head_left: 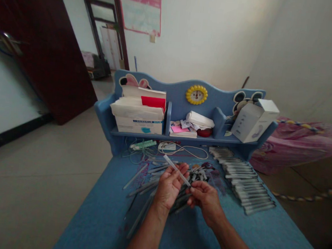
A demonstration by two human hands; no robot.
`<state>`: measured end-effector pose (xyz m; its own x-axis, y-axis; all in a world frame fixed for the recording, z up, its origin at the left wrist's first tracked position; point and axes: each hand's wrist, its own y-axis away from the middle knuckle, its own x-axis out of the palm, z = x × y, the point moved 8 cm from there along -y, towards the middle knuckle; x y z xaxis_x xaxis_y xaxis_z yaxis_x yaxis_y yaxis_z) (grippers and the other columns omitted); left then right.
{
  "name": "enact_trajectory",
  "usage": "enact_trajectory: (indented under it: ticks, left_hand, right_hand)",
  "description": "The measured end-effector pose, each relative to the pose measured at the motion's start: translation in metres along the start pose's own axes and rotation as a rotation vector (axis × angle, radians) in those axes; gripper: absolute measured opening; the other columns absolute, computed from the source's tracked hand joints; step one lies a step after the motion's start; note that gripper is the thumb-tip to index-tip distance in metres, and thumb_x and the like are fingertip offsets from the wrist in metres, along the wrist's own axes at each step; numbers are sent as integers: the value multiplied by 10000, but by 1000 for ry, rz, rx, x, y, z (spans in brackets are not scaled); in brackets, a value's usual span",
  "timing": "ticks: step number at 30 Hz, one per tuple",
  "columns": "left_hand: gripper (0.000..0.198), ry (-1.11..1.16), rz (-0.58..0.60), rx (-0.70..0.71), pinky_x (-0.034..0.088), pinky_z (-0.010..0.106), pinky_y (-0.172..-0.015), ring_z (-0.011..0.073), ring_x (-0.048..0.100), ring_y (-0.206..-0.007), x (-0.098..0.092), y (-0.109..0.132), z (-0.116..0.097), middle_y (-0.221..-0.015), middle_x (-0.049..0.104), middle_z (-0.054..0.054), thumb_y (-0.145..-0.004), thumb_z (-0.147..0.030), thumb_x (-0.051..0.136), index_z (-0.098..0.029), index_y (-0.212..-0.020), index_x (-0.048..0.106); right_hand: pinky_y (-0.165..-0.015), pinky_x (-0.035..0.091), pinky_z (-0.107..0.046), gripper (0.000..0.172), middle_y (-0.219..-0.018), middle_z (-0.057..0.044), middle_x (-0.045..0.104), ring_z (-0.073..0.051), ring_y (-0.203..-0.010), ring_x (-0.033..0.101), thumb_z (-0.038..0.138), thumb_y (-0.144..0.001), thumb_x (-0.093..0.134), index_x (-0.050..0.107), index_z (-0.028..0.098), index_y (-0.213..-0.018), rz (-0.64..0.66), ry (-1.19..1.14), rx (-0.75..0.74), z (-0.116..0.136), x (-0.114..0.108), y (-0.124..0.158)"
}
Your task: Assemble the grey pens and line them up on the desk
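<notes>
A whitish translucent pen barrel (pixel 170 162) lies slanted across my left hand (pixel 170 185), its far end sticking out past the fingers. The left thumb presses the barrel against those fingers. At its near end my right hand (pixel 204 199) pinches with thumb and forefinger; whatever small part may sit between those fingertips is hidden. Beneath both hands spreads a heap of loose pen parts: long grey-clear tubes (pixel 148 185) to the left, and short dark and pale pieces (pixel 200 174) just behind the right hand.
A long row of similar pens (pixel 244 178) lies side by side on the right of the blue desk (pixel 94 215). Behind, a cable (pixel 198 152) and a green power strip (pixel 143 144) lie below the shelf, which bears a carton (pixel 138 125), a flower-shaped clock (pixel 197 94) and a white box (pixel 250 122).
</notes>
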<state>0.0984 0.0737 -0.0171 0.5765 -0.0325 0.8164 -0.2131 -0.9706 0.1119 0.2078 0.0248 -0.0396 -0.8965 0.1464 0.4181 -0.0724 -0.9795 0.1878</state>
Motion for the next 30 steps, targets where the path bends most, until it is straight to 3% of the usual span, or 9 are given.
enact_trajectory:
  ticks: [6,13,16,18,23,30]
  left_hand:
    - [149,-53,15,-2,495,345,-858,206,644,-960,2,1,-1,-977,692,98,-738,-65,611,-152,-828,530]
    - [189,-187,-45,-11,549,311,-656,203,680,-763,-6,0,0,-820,703,72,-695,-135,669,-152,-827,535]
    - [184,-178,-97,13,551,282,-627,202,681,-773,-11,-2,-5,-827,705,76,-677,-120,677,-146,-790,535]
    - [174,-149,-132,29,554,277,-641,195,680,-781,-14,-4,-7,-830,706,75,-670,-105,677,-143,-764,535]
    - [167,-142,-177,30,547,232,-566,147,664,-664,-21,-8,-8,-742,694,37,-654,-100,693,-140,-748,562]
    - [225,-154,-204,37,402,116,-378,38,518,-416,-27,-10,-8,-525,566,-69,-585,-128,749,-145,-716,567]
  right_hand:
    - [-353,433,-203,355,-655,-38,697,-130,-399,593,316,-563,786,562,150,-783,-25,-7,-26,2,-2,0]
    - [-367,422,-228,314,-617,-14,671,-129,-393,565,346,-587,748,574,161,-771,-78,119,-112,15,-19,-1]
    - [-391,404,-236,212,-526,21,611,-123,-386,525,329,-647,671,581,169,-752,-133,389,-156,26,-44,-1]
    - [-415,389,-236,124,-502,29,582,-129,-407,516,291,-705,584,593,179,-758,-187,689,-181,36,-64,-2]
    - [-570,383,-232,180,-725,-29,681,-171,-680,614,239,-799,476,647,222,-851,-292,1505,-142,50,-97,-5]
    - [-621,364,-239,193,-811,-54,704,-197,-787,635,253,-819,483,670,233,-863,-276,1650,-41,45,-105,-15]
